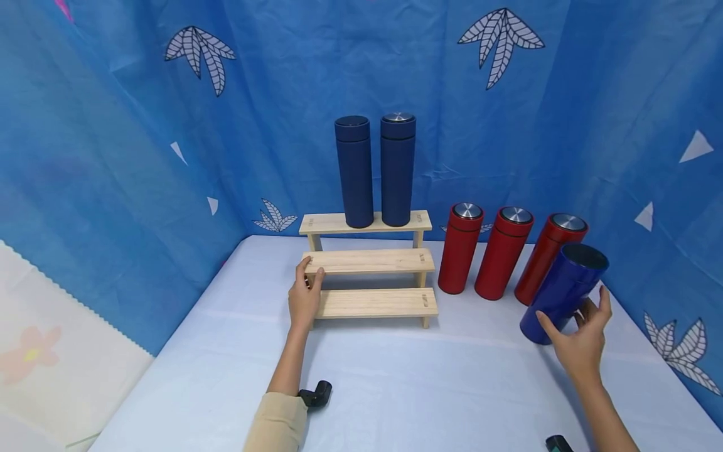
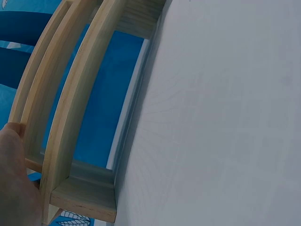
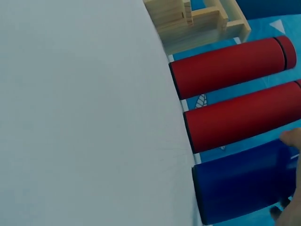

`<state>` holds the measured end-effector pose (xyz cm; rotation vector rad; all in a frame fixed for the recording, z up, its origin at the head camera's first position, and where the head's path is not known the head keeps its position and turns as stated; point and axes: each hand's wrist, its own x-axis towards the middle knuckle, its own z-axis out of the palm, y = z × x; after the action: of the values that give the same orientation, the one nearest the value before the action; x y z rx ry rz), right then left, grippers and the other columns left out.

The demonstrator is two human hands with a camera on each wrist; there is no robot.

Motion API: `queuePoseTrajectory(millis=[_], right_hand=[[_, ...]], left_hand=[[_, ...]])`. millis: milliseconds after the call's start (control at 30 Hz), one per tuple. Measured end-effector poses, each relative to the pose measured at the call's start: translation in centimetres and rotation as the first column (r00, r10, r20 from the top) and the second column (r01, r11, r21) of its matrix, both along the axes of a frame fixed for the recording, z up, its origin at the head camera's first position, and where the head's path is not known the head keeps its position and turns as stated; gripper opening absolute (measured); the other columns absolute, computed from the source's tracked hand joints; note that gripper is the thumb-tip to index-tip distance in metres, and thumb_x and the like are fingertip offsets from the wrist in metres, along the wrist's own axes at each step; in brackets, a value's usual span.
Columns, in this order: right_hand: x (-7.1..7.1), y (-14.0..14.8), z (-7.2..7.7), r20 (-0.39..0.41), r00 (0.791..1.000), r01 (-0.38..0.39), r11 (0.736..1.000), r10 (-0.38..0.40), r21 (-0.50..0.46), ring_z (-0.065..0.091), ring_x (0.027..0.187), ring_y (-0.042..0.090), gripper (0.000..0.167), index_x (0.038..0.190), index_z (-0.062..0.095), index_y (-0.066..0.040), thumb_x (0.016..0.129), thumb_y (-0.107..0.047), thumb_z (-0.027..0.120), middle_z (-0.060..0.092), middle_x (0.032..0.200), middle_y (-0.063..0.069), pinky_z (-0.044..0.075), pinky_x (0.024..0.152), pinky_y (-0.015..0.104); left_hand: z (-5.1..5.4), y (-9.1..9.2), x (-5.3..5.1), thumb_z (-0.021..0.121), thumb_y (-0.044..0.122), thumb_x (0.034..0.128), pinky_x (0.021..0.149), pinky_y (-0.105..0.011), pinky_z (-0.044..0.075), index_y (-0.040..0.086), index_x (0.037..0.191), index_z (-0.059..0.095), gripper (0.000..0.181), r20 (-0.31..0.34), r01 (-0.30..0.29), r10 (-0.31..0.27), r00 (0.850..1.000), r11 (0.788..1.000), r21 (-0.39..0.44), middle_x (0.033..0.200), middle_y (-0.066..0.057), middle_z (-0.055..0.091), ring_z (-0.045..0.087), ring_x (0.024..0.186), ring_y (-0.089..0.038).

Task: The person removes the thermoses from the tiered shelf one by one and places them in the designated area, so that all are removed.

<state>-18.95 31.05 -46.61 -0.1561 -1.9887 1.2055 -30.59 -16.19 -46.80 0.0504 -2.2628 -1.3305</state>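
A three-tier wooden stand [image 1: 373, 260] is at the table's middle. My left hand [image 1: 304, 304] grips the left end of its middle tier, thumb at the front edge; the left wrist view shows part of that hand at the lower left. Two dark blue flasks [image 1: 354, 176] stand upright on the top tier. Over on the right, my right hand [image 1: 582, 342] holds a glossy blue flask [image 1: 556, 298] low on its body, thumb on the near side and fingers curled at the far right. This flask [image 3: 240, 183] appears upright on the table. Its underside is hidden.
Three red flasks [image 1: 460, 251] with silver lids stand in a row between the stand and the blue flask. A blue patterned cloth [image 1: 316, 81] hangs behind and at both sides. White cloth covers the table [image 1: 407, 389]. A black wrist device [image 1: 317, 394] sits by the left sleeve.
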Motion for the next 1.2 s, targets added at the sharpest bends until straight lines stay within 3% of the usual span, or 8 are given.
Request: queuePoseTrajectory(millis=[167, 300, 433, 567, 733, 867, 1067, 1200], right_hand=[[0.6, -1.1, 2.0, -0.169, 0.979, 0.130, 0.984, -0.109, 0.118, 0.022, 0.132, 0.014, 0.089, 0.144, 0.020, -0.019, 0.073, -0.008, 0.073, 0.024, 0.147, -0.001, 0.016, 0.108, 0.030], [1.0, -3.2, 3.8, -0.345, 0.910, 0.292, 0.946, -0.230, 0.139, 0.026, 0.126, 0.017, 0.064, 0.129, 0.039, -0.007, 0.073, -0.017, 0.068, 0.034, 0.139, 0.003, 0.018, 0.104, 0.035], [0.5, -6.2, 5.4, -0.480, 0.841, 0.318, 0.946, -0.250, 0.065, 0.036, 0.119, 0.023, 0.046, 0.112, 0.048, 0.000, 0.074, -0.016, 0.067, 0.047, 0.126, 0.013, 0.024, 0.100, 0.035], [-0.9, -9.2, 6.4, -0.532, 0.832, 0.211, 0.976, -0.156, 0.045, 0.044, 0.114, 0.028, 0.040, 0.109, 0.052, 0.004, 0.075, -0.011, 0.069, 0.055, 0.118, 0.016, 0.032, 0.097, 0.033], [-3.7, -12.4, 7.0, -0.522, 0.853, 0.066, 0.990, 0.010, 0.126, 0.049, 0.109, 0.026, 0.039, 0.109, 0.056, 0.004, 0.076, -0.009, 0.072, 0.059, 0.113, 0.014, 0.038, 0.093, 0.032], [-6.1, -14.7, 8.1, -0.465, 0.877, -0.040, 0.983, 0.120, 0.178, 0.053, 0.105, 0.022, 0.037, 0.111, 0.057, 0.002, 0.079, -0.009, 0.071, 0.060, 0.110, 0.013, 0.039, 0.092, 0.029], [-9.9, -17.9, 11.4, -0.459, 0.847, -0.211, 0.962, 0.268, 0.173, 0.057, 0.100, 0.021, 0.035, 0.112, 0.057, 0.000, 0.080, -0.004, 0.071, 0.062, 0.108, 0.010, 0.044, 0.088, 0.031], [-12.1, -19.5, 13.7, -0.390, 0.852, -0.285, 0.934, 0.351, 0.217, 0.053, 0.107, 0.021, 0.045, 0.121, 0.051, -0.003, 0.081, -0.009, 0.071, 0.056, 0.118, 0.010, 0.044, 0.088, 0.037]], left_hand=[[0.1, 0.1, 0.0, 0.046, 0.053, 0.0914, 0.066, -0.042, 0.045, 0.025, 0.139, 0.038, 0.056, -0.007, 0.003, -0.003, 1.000, 1.000, -0.002, 0.100, -0.019, 0.062, 0.057, 0.080, -0.028], [0.2, 0.1, -0.1, 0.047, 0.051, 0.0921, 0.066, -0.041, 0.045, 0.023, 0.139, 0.038, 0.055, -0.014, 0.005, -0.006, 1.000, 1.000, -0.011, 0.100, -0.019, 0.062, 0.057, 0.078, -0.028], [0.2, 0.1, -0.1, 0.047, 0.051, 0.0921, 0.067, -0.040, 0.044, 0.023, 0.139, 0.038, 0.055, -0.012, 0.002, -0.002, 1.000, 1.000, -0.016, 0.101, -0.018, 0.062, 0.056, 0.079, -0.026], [0.3, 0.1, -0.1, 0.047, 0.051, 0.0918, 0.068, -0.042, 0.045, 0.024, 0.139, 0.038, 0.055, -0.013, 0.002, -0.003, 1.000, 1.000, -0.006, 0.103, -0.018, 0.062, 0.057, 0.081, -0.027], [0.3, 0.1, -0.2, 0.048, 0.052, 0.0914, 0.072, -0.044, 0.046, 0.026, 0.139, 0.038, 0.055, 0.004, 0.000, 0.000, 1.000, 1.000, 0.007, 0.109, -0.019, 0.061, 0.058, 0.086, -0.028], [0.3, 0.1, -0.2, 0.047, 0.053, 0.0911, 0.073, -0.043, 0.046, 0.028, 0.139, 0.038, 0.055, 0.019, -0.005, 0.004, 1.000, 1.000, 0.007, 0.110, -0.018, 0.060, 0.058, 0.088, -0.028], [0.3, 0.0, -0.1, 0.047, 0.054, 0.0905, 0.073, -0.043, 0.046, 0.028, 0.139, 0.038, 0.056, 0.018, 0.000, 0.000, 1.000, 1.000, 0.014, 0.110, -0.018, 0.060, 0.058, 0.087, -0.030], [0.1, 0.0, 0.0, 0.046, 0.054, 0.0907, 0.075, -0.044, 0.047, 0.027, 0.140, 0.037, 0.057, 0.016, -0.003, 0.003, 1.000, 1.000, 0.000, 0.114, -0.018, 0.059, 0.059, 0.092, -0.031]])
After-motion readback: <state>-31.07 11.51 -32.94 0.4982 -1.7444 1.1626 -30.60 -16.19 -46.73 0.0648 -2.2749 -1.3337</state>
